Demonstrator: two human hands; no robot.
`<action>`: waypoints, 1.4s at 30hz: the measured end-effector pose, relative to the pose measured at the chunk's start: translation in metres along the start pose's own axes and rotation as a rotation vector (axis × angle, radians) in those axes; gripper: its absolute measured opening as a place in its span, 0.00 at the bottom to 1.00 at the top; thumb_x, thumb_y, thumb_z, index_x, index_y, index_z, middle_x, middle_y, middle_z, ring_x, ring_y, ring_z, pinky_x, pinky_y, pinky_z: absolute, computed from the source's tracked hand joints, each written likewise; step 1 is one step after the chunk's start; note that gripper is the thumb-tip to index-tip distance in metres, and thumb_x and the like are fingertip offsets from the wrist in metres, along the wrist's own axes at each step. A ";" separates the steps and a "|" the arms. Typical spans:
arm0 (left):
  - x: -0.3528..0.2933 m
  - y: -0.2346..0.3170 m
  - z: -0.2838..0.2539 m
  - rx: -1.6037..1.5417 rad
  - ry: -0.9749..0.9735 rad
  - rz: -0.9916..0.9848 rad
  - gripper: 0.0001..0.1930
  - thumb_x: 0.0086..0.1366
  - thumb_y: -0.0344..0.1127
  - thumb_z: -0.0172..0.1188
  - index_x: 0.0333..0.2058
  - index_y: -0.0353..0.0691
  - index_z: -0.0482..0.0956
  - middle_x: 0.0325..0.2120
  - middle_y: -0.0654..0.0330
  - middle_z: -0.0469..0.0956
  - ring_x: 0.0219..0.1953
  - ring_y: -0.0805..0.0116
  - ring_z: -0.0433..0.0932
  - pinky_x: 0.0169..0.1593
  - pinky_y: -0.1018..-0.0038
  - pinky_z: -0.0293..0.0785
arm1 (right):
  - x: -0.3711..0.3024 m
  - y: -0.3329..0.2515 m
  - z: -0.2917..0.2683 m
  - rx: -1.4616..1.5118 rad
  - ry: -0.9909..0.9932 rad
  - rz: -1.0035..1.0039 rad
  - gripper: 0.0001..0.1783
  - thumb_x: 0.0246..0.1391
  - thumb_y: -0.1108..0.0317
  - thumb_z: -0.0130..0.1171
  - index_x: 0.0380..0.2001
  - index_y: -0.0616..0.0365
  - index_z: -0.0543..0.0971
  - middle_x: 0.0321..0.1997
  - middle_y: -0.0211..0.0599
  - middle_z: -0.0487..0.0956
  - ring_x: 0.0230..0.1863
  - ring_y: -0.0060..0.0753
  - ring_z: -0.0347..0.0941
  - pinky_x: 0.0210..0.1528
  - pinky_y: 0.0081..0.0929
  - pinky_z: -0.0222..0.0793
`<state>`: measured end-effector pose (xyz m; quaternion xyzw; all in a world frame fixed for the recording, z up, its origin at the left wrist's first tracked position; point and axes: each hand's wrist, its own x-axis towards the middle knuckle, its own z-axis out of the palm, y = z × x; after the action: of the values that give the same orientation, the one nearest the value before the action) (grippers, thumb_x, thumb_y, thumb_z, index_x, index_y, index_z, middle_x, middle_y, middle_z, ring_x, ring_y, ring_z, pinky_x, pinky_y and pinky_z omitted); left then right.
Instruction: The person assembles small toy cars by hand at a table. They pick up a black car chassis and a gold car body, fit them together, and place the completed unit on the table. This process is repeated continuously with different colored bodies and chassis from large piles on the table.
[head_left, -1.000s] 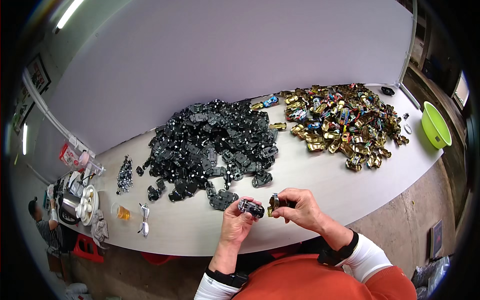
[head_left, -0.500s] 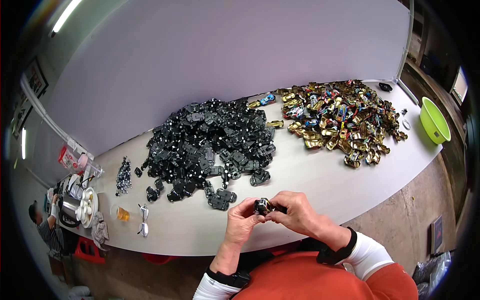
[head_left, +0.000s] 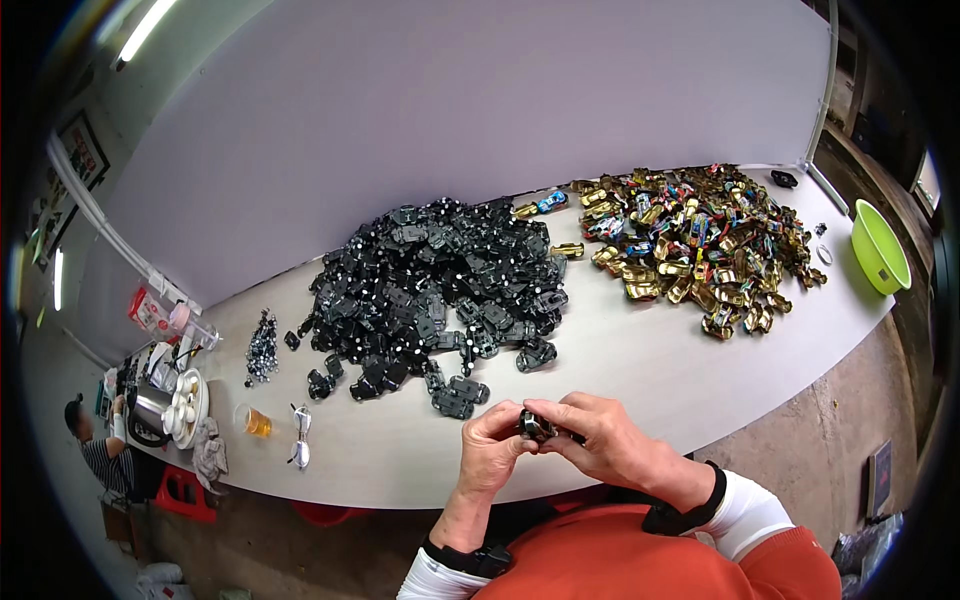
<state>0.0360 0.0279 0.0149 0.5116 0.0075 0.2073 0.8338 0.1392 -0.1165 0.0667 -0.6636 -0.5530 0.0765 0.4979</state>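
Note:
Close to the table's front edge, both of my hands are closed around a small dark toy car (head_left: 537, 426). My left hand (head_left: 486, 450) grips its left side between thumb and fingers. From the right, my right hand (head_left: 612, 442) pinches it, index finger over the top and thumb below. The fingers cover much of the car. Just beyond my left hand lie several black toy car chassis (head_left: 461, 396), at the near edge of a large heap of black chassis (head_left: 400, 290). Farther right spreads a heap of shiny gold and coloured toy car bodies (head_left: 690, 240).
To the left are a small pile of metallic bits (head_left: 262, 350), eyeglasses (head_left: 301, 437), a cup of amber drink (head_left: 257, 424) and a tray with cups (head_left: 203, 408). A green basin (head_left: 880, 250) stands at the right end. Another person (head_left: 100, 455) sits far left.
My right fingers have shifted over the top of the toy car, which now appears turned and more covered. The whole view has moved slightly; the heaps look the same.

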 end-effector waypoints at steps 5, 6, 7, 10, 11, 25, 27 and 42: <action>0.002 0.004 0.004 0.155 -0.050 0.039 0.16 0.47 0.22 0.67 0.38 0.31 0.78 0.30 0.62 0.74 0.32 0.74 0.75 0.32 0.81 0.76 | -0.004 -0.006 -0.001 -0.039 -0.005 0.029 0.32 0.39 0.78 0.64 0.52 0.49 0.71 0.27 0.40 0.74 0.25 0.38 0.72 0.26 0.30 0.69; 0.002 0.006 0.005 0.129 -0.041 0.034 0.17 0.47 0.22 0.66 0.39 0.31 0.78 0.31 0.62 0.74 0.32 0.74 0.75 0.31 0.81 0.76 | -0.004 -0.007 -0.001 -0.034 0.007 0.025 0.31 0.39 0.78 0.64 0.51 0.50 0.71 0.27 0.40 0.74 0.25 0.38 0.72 0.26 0.29 0.69; 0.002 0.008 0.010 0.105 -0.031 0.029 0.17 0.48 0.23 0.66 0.40 0.32 0.77 0.31 0.62 0.73 0.31 0.74 0.75 0.31 0.81 0.76 | -0.003 -0.006 -0.002 -0.027 0.020 0.019 0.31 0.39 0.78 0.64 0.51 0.50 0.72 0.27 0.40 0.74 0.25 0.37 0.72 0.26 0.29 0.69; -0.002 0.013 0.019 0.041 0.021 0.059 0.18 0.49 0.23 0.66 0.41 0.32 0.76 0.33 0.61 0.73 0.30 0.74 0.74 0.29 0.81 0.75 | -0.001 -0.007 -0.002 -0.024 0.067 -0.025 0.30 0.40 0.77 0.63 0.51 0.52 0.71 0.27 0.41 0.74 0.25 0.38 0.71 0.26 0.30 0.69; -0.004 0.014 0.020 0.020 0.044 0.077 0.18 0.49 0.23 0.65 0.42 0.32 0.76 0.33 0.61 0.72 0.29 0.74 0.74 0.28 0.81 0.75 | 0.001 -0.008 -0.001 -0.025 0.081 -0.045 0.30 0.41 0.77 0.63 0.51 0.52 0.71 0.27 0.41 0.73 0.26 0.39 0.71 0.26 0.30 0.69; -0.015 0.021 0.020 0.219 0.066 0.268 0.17 0.50 0.23 0.65 0.40 0.30 0.76 0.31 0.58 0.73 0.26 0.72 0.75 0.25 0.80 0.76 | -0.002 -0.022 0.000 -0.055 0.048 -0.094 0.31 0.40 0.77 0.64 0.52 0.53 0.71 0.26 0.38 0.73 0.24 0.35 0.72 0.24 0.27 0.70; -0.016 0.024 0.020 0.253 0.032 0.245 0.16 0.50 0.22 0.65 0.40 0.30 0.76 0.31 0.58 0.73 0.26 0.73 0.76 0.25 0.80 0.76 | -0.004 -0.024 -0.001 -0.094 0.021 -0.117 0.32 0.40 0.78 0.63 0.53 0.52 0.71 0.26 0.37 0.72 0.23 0.35 0.72 0.23 0.27 0.70; -0.014 0.036 0.030 0.311 0.032 0.289 0.17 0.53 0.25 0.63 0.43 0.28 0.73 0.38 0.55 0.69 0.31 0.75 0.73 0.26 0.83 0.73 | 0.005 -0.017 0.007 0.022 0.122 -0.004 0.30 0.35 0.76 0.68 0.48 0.52 0.74 0.31 0.37 0.72 0.24 0.28 0.70 0.23 0.23 0.68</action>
<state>0.0175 0.0117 0.0571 0.6266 -0.0207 0.3295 0.7060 0.1256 -0.1106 0.0778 -0.6604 -0.5224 0.0409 0.5379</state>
